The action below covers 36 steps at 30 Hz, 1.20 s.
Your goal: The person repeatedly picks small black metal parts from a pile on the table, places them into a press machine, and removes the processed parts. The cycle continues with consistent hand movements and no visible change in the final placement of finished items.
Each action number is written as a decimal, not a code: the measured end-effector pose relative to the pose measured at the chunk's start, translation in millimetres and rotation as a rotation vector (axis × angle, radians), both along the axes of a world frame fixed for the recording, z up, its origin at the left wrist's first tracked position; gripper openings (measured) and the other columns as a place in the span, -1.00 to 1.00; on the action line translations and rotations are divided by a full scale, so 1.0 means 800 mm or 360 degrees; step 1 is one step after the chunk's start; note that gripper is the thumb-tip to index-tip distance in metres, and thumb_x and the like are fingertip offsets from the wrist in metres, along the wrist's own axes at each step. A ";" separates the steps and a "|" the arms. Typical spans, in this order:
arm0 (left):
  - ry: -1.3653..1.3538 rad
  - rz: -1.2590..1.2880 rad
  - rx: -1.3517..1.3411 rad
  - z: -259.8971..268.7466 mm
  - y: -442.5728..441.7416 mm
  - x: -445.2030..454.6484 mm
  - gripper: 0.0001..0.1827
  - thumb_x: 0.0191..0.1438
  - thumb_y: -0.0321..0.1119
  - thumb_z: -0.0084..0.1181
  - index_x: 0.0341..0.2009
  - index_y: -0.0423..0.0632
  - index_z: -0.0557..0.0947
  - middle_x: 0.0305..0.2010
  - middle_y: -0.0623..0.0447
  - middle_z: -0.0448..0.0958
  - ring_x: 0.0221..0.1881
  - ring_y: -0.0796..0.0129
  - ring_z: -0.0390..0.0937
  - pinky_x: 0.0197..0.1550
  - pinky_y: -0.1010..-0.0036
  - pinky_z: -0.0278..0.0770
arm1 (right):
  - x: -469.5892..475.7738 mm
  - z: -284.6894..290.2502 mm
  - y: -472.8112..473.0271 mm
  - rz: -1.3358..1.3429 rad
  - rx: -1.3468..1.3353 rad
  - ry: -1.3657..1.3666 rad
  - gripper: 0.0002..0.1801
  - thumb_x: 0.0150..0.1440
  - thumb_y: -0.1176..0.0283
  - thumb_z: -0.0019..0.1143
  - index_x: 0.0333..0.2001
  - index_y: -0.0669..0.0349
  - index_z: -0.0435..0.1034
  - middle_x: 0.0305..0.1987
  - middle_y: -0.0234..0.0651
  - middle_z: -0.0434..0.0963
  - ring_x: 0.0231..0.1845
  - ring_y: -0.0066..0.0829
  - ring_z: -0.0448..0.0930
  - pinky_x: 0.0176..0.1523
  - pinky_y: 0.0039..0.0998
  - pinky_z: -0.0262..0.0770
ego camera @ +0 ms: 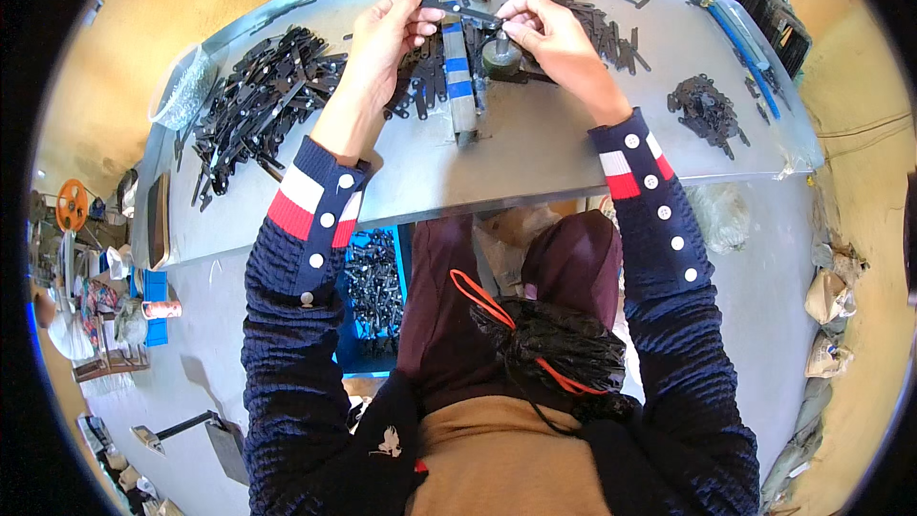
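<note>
Between my two hands a flat black metal linkage strip [469, 12] spans above the worktable. My left hand [396, 25] pinches its left end between thumb and fingers. The fingers of my right hand [541, 25] close on its right end, just above a small round metal post on a base [501, 56]. Under the strip runs a metal bar with blue bands [458, 79]. Loose black strips lie on both sides of the bar. A large heap of black strips [276, 100] is left of my left hand, and another pile [602, 32] lies beyond my right hand.
A clear plastic tub of small shiny parts [188, 89] stands at the table's left edge. A pile of short black pieces [706, 111] and a blue rod [745, 61] lie at the right. Below the table a blue crate [402, 265] holds many black parts. Black crates [763, 11] stand behind.
</note>
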<state>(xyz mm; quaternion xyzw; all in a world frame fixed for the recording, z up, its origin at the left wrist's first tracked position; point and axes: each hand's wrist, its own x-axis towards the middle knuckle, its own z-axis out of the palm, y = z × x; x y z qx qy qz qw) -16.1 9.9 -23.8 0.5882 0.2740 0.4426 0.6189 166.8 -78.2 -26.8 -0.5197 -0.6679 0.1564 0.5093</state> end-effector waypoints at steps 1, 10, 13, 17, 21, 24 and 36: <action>-0.0012 -0.0013 -0.0009 -0.001 0.000 0.000 -0.83 0.03 -0.23 -0.06 -0.44 -0.03 0.48 -0.46 0.14 0.49 -0.50 0.59 0.33 -0.39 0.68 0.28 | 0.002 -0.002 0.002 -0.0001 -0.0016 0.0004 -0.82 -0.11 0.53 -0.03 -0.35 0.32 0.35 -0.50 -0.34 0.40 -0.52 -0.60 0.34 -0.40 -0.60 0.29; -0.0076 -0.0084 0.0034 -0.003 -0.003 0.006 -0.81 0.03 -0.23 -0.05 -0.54 -0.02 0.45 -0.48 0.08 0.53 -0.57 0.66 0.34 -0.48 0.75 0.31 | 0.025 -0.016 0.013 -0.0493 0.0250 0.0142 -0.77 -0.16 0.58 -0.14 -0.34 0.30 0.36 -0.40 -0.21 0.43 -0.39 -0.46 0.44 -0.26 -0.55 0.35; -0.0096 -0.0090 0.0035 -0.003 -0.002 0.007 -0.80 0.03 -0.23 -0.05 -0.55 -0.02 0.46 -0.48 0.07 0.53 -0.57 0.66 0.34 -0.47 0.75 0.32 | 0.023 -0.022 0.014 -0.0433 0.0230 0.0157 -0.77 -0.18 0.58 -0.12 -0.35 0.31 0.36 -0.36 -0.19 0.42 -0.37 -0.44 0.45 -0.25 -0.53 0.36; -0.0058 -0.0069 0.0036 -0.005 -0.003 0.008 -0.80 0.03 -0.23 -0.05 -0.56 -0.03 0.46 -0.49 0.06 0.54 -0.58 0.65 0.34 -0.50 0.75 0.31 | 0.024 -0.020 0.013 -0.0526 0.0206 0.0106 -0.77 -0.19 0.59 -0.11 -0.36 0.28 0.37 -0.37 -0.17 0.40 -0.38 -0.41 0.44 -0.25 -0.50 0.36; 0.0147 0.0052 -0.0004 -0.004 -0.002 0.005 -0.79 0.01 -0.24 -0.03 -0.58 -0.03 0.47 -0.51 0.07 0.54 -0.60 0.65 0.34 -0.54 0.75 0.27 | 0.024 -0.020 0.012 -0.0545 0.0191 0.0128 -0.77 -0.20 0.60 -0.12 -0.37 0.27 0.38 -0.38 -0.16 0.40 -0.39 -0.40 0.44 -0.25 -0.50 0.36; 0.0232 0.0051 -0.0014 -0.005 -0.001 0.004 -0.80 0.00 -0.23 -0.01 -0.58 -0.02 0.48 -0.54 0.09 0.54 -0.61 0.66 0.32 -0.55 0.76 0.26 | 0.025 -0.021 0.013 -0.0546 0.0199 0.0152 -0.77 -0.20 0.60 -0.13 -0.38 0.27 0.39 -0.38 -0.16 0.40 -0.39 -0.39 0.44 -0.26 -0.49 0.36; 0.0203 0.0019 -0.0026 -0.009 0.003 0.004 -0.82 -0.01 -0.23 -0.01 -0.56 -0.01 0.47 -0.54 0.11 0.53 -0.60 0.67 0.31 -0.54 0.77 0.24 | 0.032 -0.025 0.016 -0.0630 0.0199 0.0187 -0.76 -0.23 0.60 -0.16 -0.43 0.26 0.41 -0.44 -0.17 0.43 -0.41 -0.38 0.46 -0.25 -0.48 0.37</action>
